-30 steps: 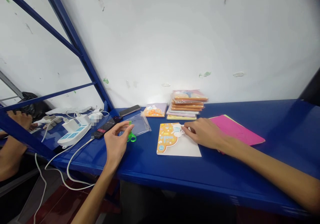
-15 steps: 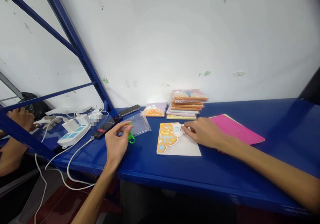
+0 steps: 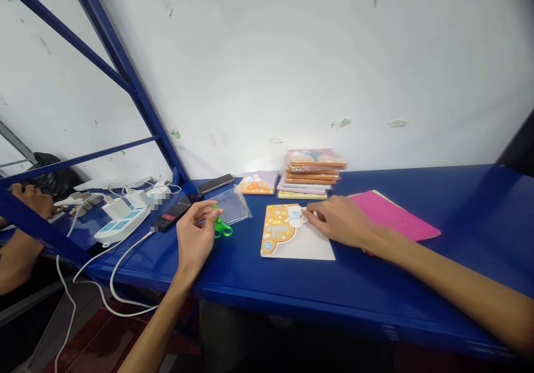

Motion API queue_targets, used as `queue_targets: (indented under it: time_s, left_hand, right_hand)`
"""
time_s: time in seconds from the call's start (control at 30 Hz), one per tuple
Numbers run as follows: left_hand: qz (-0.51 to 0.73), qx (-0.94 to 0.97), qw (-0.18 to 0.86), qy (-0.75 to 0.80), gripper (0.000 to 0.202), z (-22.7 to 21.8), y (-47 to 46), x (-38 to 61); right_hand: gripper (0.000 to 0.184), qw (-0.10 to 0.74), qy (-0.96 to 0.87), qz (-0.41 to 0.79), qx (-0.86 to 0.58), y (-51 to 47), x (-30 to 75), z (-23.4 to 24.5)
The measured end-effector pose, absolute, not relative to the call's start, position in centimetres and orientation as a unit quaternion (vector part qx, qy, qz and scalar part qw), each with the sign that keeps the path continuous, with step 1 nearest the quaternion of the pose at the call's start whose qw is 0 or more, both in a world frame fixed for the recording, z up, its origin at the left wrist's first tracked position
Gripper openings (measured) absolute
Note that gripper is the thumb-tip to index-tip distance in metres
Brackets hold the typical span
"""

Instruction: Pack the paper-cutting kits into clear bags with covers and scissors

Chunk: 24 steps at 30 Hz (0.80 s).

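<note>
A small pair of green scissors (image 3: 223,229) hangs with its two finger loops down, its upper end pinched between the thumb and fingers of my left hand (image 3: 196,228). The blades are hidden by the fingers. On the blue table lies a small notebook (image 3: 277,225) with an orange, rabbit-printed cut-out cover and a white page beside it. My right hand (image 3: 340,220) rests at its upper right, fingertips closed at the cover's edge by the rabbit. Behind my left hand is a clear plastic sleeve (image 3: 233,206), lying flat.
A stack of wrapped notebooks (image 3: 312,173) stands by the wall, another notebook (image 3: 258,183) to its left. Pink paper (image 3: 396,214) lies right. Left are two phones (image 3: 216,183), a power strip (image 3: 123,225) with cables, a blue frame (image 3: 142,106) and another person's hand (image 3: 35,200).
In my left hand the scissors have turned, so both loops now show side by side. My right hand and the notebook stay in place.
</note>
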<state>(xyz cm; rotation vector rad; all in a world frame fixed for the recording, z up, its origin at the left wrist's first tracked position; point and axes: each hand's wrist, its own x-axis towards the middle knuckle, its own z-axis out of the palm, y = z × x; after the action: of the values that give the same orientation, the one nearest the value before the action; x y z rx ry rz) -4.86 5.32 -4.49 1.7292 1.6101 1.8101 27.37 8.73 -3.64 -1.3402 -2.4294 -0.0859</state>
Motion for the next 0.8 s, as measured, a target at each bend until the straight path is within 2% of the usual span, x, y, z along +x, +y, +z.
queue_targets:
  time_s: [0.27,0.63,0.8]
  left_hand:
    - [0.627,0.564,0.100,0.528,0.021,-4.30,5.28,-4.57]
    - [0.656,0.538,0.092,0.522,0.040,-3.78,4.88,-4.04]
    - [0.628,0.549,0.045,0.549,0.032,-3.88,4.84,-4.24]
  right_hand:
    - [0.044,0.181,-0.860,-0.028,-0.475,8.74,27.39,-3.54]
    - [0.044,0.181,-0.860,-0.029,-0.476,8.86,27.47,-3.63]
    - [0.044,0.180,-0.859,-0.034,-0.478,8.81,27.50,-3.59]
